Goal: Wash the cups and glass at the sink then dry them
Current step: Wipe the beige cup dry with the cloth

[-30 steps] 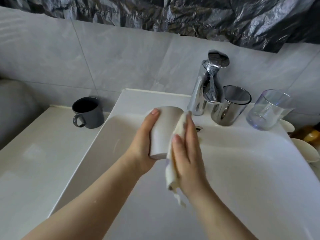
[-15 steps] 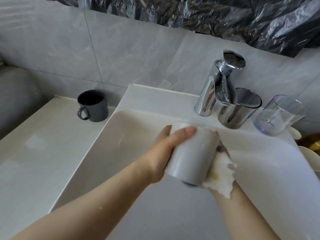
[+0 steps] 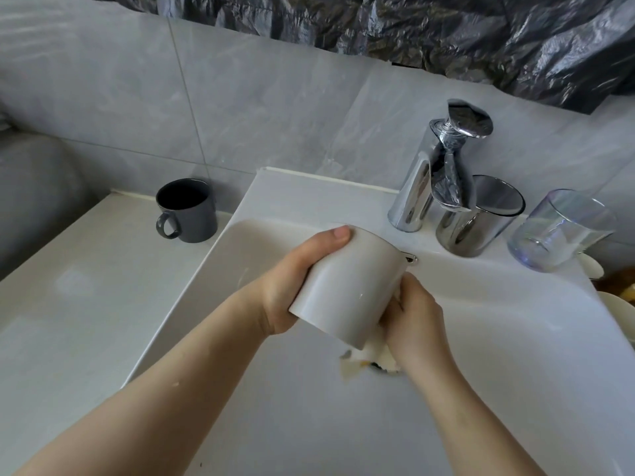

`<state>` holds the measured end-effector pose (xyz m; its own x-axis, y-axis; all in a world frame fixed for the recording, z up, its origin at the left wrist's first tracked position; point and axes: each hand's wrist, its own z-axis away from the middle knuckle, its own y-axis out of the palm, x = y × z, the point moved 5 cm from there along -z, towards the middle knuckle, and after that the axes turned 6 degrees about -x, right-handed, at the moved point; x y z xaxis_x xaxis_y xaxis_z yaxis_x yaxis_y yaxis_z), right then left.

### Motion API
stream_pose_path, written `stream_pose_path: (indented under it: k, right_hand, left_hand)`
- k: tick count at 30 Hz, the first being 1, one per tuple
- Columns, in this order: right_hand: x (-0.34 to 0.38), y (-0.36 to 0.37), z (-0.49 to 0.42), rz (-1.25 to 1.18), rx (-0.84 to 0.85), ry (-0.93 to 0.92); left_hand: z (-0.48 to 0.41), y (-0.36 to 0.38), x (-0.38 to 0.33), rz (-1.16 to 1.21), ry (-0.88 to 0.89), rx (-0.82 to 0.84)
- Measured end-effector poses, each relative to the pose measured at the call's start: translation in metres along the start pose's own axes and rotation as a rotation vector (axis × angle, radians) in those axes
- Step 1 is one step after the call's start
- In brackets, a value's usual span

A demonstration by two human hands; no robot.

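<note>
**A:** What had changed with the white cup (image 3: pixel 350 290) in that last second?

**B:** It had been tipped over. It now lay slanted in front of the faucet (image 3: pixel 429 180), held above the sink (image 3: pixel 240 242) with its mouth turned toward the spout. The left hand (image 3: pixel 292 286) had its fingers wrapped round the cup and the thumb across the top. The cloth (image 3: pixel 357 364) had slid off the cup's flank to its underside, and the right hand (image 3: pixel 415 314) had its fingers curled on the cloth, pressing it against the cup.

**A:** And what did that mean for the job?

**B:** I'd judge she was working round the wall of this one cup. No water was running.

**A:** What else was waiting?

**B:** The dark grey mug (image 3: pixel 189 211) stood well left of the faucet on the surface (image 3: pixel 86 304). The mirrored tumbler (image 3: pixel 477 218) stood just beside the faucet on its right, with the clear glass (image 3: pixel 560 231) beyond it.

**A:** Was there room to move?

**B:** Below and in front of the faucet the basin lay open. The spout and tumbler were near the cup's rim, so lifting it toward them looked tight.
</note>
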<state>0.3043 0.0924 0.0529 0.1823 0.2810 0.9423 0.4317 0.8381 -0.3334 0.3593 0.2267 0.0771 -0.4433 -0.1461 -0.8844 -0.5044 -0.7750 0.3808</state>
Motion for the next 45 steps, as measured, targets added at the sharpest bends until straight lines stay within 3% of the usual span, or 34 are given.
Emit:
stream_pose_path:
  k: [2,5,7,12,15,18,22,25,29,32,38,42,45]
  right_hand:
    - [-0.002,0.001,-0.003,-0.010,-0.002,0.064]
    - [-0.008,0.006,-0.006,-0.312,0.068,0.270]
    - [-0.008,0.007,-0.004,-0.385,0.071,0.325]
    - [0.007,-0.016,-0.009,-0.265,-0.238,0.034]
    - [0.015,-0.004,-0.004,-0.633,-0.115,0.101]
    - [0.021,-0.001,-0.002,-0.801,-0.068,0.124]
    - [0.022,-0.004,0.001,-0.697,-0.132,0.073]
    - [0.023,0.000,0.006,-0.691,-0.066,0.105]
    - [0.026,0.000,0.009,-0.902,0.047,0.187]
    - [0.028,0.002,0.010,-0.882,0.043,0.163]
    - [0.017,0.006,0.016,-0.755,-0.369,0.131]
    - [0.010,0.036,0.027,-1.069,-0.134,0.393]
    - [0.008,0.033,0.020,-1.141,-0.041,0.464]
  left_hand:
    - [0.000,-0.001,-0.002,0.020,0.037,-0.032]
    - [-0.003,0.001,0.002,0.067,0.062,-0.069]
    - [-0.003,0.003,0.003,0.033,0.051,-0.117]
    - [-0.005,-0.002,-0.003,-0.084,0.159,-0.279]
    - [-0.006,-0.003,0.008,-0.081,0.130,-0.333]
    - [-0.007,0.000,0.019,0.092,0.029,-0.309]
    - [-0.009,0.005,0.017,0.264,0.056,-0.245]
    - [-0.012,0.001,0.017,0.416,-0.004,-0.208]
    - [-0.009,0.008,0.024,0.376,-0.168,-0.112]
    - [-0.007,0.007,0.021,0.380,-0.085,-0.150]
    - [-0.008,0.003,0.027,0.270,0.189,-0.463]
    - [-0.011,0.003,0.030,0.377,0.226,-0.431]
    - [-0.014,-0.005,0.026,0.149,0.252,-0.451]
